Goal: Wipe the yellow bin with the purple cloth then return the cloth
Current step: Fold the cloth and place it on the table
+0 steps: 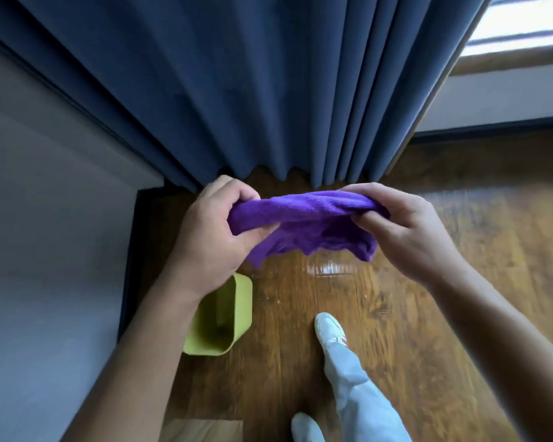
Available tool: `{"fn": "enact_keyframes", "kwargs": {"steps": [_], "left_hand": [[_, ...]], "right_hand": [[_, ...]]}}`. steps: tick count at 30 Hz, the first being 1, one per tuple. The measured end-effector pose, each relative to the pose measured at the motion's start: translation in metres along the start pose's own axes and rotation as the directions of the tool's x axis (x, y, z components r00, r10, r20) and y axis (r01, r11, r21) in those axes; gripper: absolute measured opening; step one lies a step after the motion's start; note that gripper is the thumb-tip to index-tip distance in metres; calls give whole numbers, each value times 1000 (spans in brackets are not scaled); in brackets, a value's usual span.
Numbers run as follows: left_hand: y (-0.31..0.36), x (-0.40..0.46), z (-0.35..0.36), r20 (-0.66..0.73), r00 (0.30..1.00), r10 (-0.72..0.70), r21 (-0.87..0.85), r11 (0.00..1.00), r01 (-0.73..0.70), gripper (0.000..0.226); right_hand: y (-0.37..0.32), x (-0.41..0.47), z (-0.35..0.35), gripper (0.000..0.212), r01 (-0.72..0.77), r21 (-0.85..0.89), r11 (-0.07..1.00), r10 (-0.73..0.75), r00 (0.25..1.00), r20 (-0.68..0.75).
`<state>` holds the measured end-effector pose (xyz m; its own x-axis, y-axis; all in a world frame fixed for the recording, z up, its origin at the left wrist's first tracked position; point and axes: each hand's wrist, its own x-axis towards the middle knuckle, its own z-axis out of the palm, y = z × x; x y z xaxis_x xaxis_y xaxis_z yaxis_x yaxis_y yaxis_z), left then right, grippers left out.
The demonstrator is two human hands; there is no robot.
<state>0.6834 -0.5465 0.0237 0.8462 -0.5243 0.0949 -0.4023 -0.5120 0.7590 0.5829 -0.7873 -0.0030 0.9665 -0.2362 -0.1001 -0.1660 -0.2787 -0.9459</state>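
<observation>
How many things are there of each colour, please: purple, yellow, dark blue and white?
Purple: 1, the purple cloth
Yellow: 1, the yellow bin
Dark blue: 1, the curtain
White: 2, the shoes
Total: 5

I see both forearms reaching forward, bare. My left hand (pixel 213 231) and right hand (pixel 406 231) are raised level with each other, apart — fingers curled, thumbs pinching a purple cloth (pixel 304 224) stretched between them.
</observation>
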Motion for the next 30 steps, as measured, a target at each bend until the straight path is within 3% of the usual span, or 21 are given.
{"fn": "enact_keyframes", "kwargs": {"steps": [12,18,20,25,30], "left_hand": [[187,25,-123,-59,998,3,-65,998,-7,33],[219,5,-150,34,999,-40,-118,992,43,47],[222,-3,-156,68,997,-36,-152,987,46,50],[222,-18,-158,116,993,8,-177,984,13,25],[227,-33,-159,133,980,149,-191,974,-123,8]], "right_hand": [[-210,-20,-111,37,190,368,910,-203,979,-1],[-251,-41,-123,36,188,409,893,-185,982,-45],[-259,-53,-121,32,219,345,913,-191,975,-112],[-268,-82,-104,30,298,165,940,-234,918,-321],[-278,-122,-97,52,275,356,893,-139,921,-364]]}}
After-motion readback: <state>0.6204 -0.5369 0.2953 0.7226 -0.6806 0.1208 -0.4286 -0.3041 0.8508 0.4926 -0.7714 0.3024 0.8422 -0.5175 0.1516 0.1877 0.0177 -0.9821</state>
